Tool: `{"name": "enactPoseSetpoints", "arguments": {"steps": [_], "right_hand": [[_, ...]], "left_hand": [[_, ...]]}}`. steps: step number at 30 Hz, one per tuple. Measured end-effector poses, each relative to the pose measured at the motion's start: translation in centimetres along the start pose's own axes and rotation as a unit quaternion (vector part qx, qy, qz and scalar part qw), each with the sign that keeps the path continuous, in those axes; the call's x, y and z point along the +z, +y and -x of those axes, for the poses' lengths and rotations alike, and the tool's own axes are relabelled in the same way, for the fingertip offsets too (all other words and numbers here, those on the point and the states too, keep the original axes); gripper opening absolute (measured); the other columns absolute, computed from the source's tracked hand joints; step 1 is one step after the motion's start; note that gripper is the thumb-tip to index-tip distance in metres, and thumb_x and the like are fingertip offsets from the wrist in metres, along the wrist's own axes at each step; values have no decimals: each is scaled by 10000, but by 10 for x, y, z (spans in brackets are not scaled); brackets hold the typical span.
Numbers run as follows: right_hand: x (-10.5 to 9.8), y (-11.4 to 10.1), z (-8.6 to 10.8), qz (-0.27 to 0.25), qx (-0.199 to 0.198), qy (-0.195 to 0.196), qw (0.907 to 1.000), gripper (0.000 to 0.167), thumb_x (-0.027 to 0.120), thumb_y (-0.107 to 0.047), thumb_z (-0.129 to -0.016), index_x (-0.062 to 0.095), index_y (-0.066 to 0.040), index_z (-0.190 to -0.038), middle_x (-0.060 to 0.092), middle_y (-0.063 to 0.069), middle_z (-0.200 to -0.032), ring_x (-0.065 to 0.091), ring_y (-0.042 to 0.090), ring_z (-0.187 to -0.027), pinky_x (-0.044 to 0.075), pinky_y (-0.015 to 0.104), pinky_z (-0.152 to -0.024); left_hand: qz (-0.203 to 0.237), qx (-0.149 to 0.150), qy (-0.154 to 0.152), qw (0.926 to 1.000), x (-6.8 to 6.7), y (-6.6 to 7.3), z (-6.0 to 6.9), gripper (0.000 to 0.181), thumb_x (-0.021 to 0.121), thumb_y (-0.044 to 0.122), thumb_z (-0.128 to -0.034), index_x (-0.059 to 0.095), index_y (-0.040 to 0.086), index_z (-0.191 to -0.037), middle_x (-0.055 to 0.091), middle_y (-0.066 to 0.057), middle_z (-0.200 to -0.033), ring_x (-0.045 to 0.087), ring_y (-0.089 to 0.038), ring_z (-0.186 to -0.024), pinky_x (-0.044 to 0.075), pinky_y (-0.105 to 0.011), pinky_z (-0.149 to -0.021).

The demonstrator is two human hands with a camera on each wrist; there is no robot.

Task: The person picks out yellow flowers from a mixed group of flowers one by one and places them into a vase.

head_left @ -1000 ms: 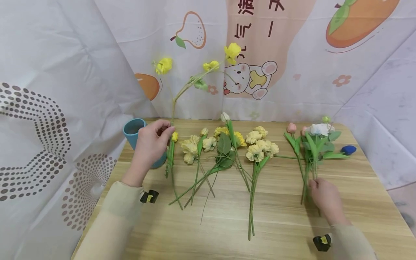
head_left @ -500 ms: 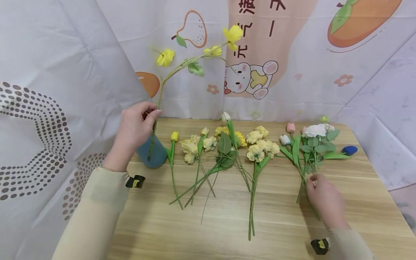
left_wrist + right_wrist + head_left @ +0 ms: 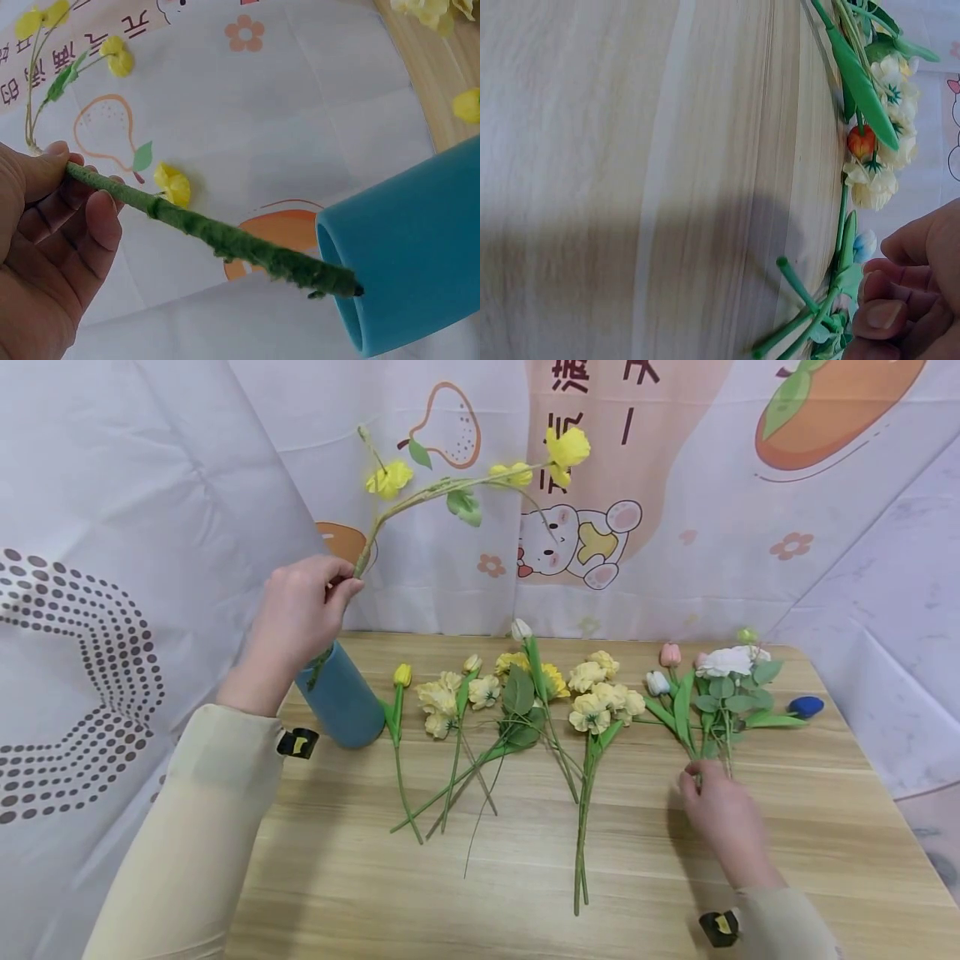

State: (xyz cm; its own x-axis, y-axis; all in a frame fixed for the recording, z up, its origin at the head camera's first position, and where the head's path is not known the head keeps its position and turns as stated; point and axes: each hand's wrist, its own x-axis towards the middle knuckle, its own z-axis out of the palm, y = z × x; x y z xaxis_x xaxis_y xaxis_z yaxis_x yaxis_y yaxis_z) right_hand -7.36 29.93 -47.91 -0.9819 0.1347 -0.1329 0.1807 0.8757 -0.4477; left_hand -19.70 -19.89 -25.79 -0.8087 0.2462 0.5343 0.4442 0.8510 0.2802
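Note:
My left hand (image 3: 300,610) pinches the green stem (image 3: 217,236) of a branched yellow flower (image 3: 568,447) between thumb and fingers. The lower tip of that stem lies at the mouth of a blue vase (image 3: 345,702); whether it is inside the rim cannot be told. In the head view the hand partly hides the vase's mouth. My right hand (image 3: 723,810) is low over the table beside the stems of the right-hand flowers, its fingers loosely curled. In the right wrist view nothing shows between those fingers, and green stems (image 3: 802,319) lie just beside them.
A yellow tulip (image 3: 402,675), cream flowers (image 3: 590,713) and other stems lie across the table (image 3: 465,918). At the right are a white flower (image 3: 727,662), a pink tulip (image 3: 671,654) and a blue tulip (image 3: 806,707). A printed curtain (image 3: 450,585) hangs behind.
My left hand has risen and moved left with the yellow flower, bringing its stem end to the vase. My right hand has drifted slightly left; the white and pink tulips there shifted.

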Motion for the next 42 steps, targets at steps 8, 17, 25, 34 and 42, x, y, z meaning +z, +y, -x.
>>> {"name": "enactPoseSetpoints", "arguments": {"steps": [8,17,25,34,42], "right_hand": [[6,-4,1,22,-164,125,9998,333,431,-191,-1056,564,86,-1183,571,88,-701,477,206,-539,373,340,-465],[9,-5,2,52,-258,27,9997,317,461,-180,-1056,570,90,-1182,565,62,-661,470,202,-526,369,345,-466],[13,-4,4,157,-202,-77,9996,284,477,-182,-1052,601,50,-1160,642,118,-733,497,207,-548,385,347,-478],[20,-1,6,188,-411,12,9990,259,498,-154,-1037,608,63,-1127,666,154,-735,505,207,-542,413,367,-491],[23,-1,6,207,-424,10,9989,258,520,-149,-1029,632,66,-1119,701,168,-789,543,208,-588,462,399,-534]], "left_hand": [[-280,60,-109,9995,4,-6,-9,193,632,101,-1018,709,-59,-1095,701,-221,-1013,653,-391,-884,527,-535,-804],[-242,237,264,9991,9,-21,-2,197,638,121,-1016,708,-58,-1057,693,-218,-975,641,-376,-847,531,-516,-784],[-345,371,235,9984,8,-20,-6,193,629,138,-1024,705,-36,-1053,677,-199,-944,620,-361,-817,518,-514,-744],[-257,300,5,9992,16,-33,10,117,657,82,-999,695,-29,-1000,679,-198,-941,617,-364,-786,502,-508,-709],[-530,-62,-545,9971,24,-45,32,129,642,113,-1010,663,28,-914,630,-139,-838,572,-302,-684,457,-456,-605]]}}
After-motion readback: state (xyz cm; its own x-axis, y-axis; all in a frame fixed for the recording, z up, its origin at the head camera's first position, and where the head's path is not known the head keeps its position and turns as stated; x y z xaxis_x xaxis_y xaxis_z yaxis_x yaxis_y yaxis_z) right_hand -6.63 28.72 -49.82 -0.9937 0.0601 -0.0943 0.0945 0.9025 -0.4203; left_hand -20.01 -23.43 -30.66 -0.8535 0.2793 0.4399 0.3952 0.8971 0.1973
